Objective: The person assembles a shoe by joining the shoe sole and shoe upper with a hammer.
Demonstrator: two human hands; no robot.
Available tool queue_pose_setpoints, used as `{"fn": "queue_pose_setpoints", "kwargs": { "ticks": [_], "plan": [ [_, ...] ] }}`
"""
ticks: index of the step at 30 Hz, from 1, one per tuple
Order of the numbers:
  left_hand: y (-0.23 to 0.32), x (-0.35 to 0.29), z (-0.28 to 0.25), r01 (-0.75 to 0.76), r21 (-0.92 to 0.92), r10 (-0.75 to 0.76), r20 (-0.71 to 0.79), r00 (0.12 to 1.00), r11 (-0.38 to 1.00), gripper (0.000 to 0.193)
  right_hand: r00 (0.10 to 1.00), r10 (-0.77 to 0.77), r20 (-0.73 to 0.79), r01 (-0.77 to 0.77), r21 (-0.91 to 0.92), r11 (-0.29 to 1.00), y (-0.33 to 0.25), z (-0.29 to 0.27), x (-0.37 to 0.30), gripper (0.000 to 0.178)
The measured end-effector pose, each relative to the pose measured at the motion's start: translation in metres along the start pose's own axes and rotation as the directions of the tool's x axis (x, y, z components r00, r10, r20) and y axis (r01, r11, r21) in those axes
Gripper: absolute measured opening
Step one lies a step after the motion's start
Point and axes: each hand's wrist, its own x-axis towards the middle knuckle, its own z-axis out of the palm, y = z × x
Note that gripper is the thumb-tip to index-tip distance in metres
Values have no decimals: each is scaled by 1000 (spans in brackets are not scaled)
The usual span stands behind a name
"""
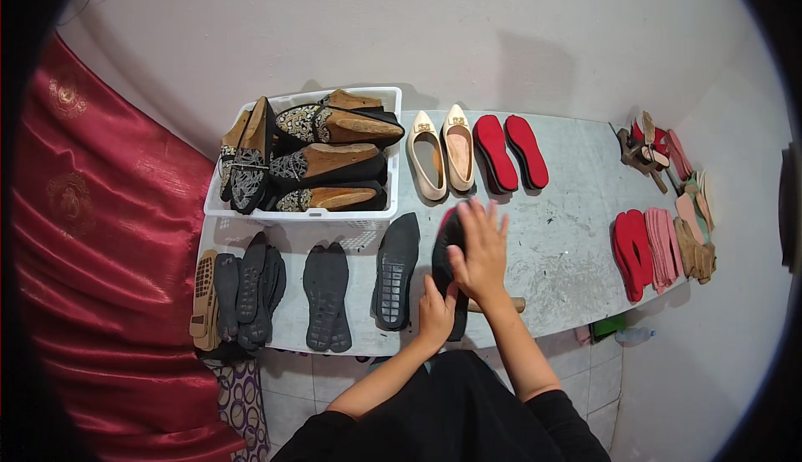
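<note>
Near the table's front edge, my left hand [437, 313] grips the lower part of a black shoe sole [443, 255] with a strip of red along its upper edge. My right hand [483, 249] lies against the upper part of the same sole, its fingers stretched out and its thumb across the dark face. The far side of the sole is hidden behind my hands. To the left lies a single dark grey sole [396, 271] with a grid tread. Beyond my hands, a pair of cream flats [443, 153] stands beside two red-topped soles [510, 154].
A white basket [313, 215] holds several black shoes with wooden lasts. Grey soles [327, 295] and a tan sole [203, 303] lie left. A wooden handle [511, 304] shows behind my right forearm. Red insoles [632, 253], pink pieces [662, 249] and tools [642, 153] lie right.
</note>
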Motion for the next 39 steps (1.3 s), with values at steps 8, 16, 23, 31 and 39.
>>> {"fn": "queue_pose_setpoints", "kwargs": {
  "ticks": [8,16,23,31,39],
  "plan": [
    [5,18,-5,68,-72,-78,-139,987,995,59,847,402,348,-527,455,718,-4,36,-73,47],
    [23,11,-4,82,-83,-92,-117,989,993,56,879,426,214,-476,400,783,-8,31,-73,35],
    [20,16,-5,182,-141,-188,-26,982,973,59,873,414,259,-483,336,808,5,26,-80,35],
    [15,16,-5,214,-232,-215,20,976,949,42,856,387,343,-512,456,728,12,20,-91,32],
    [-2,25,-11,108,-353,-161,-126,979,929,42,828,284,484,-368,87,926,79,26,-142,40]
  ]
}}
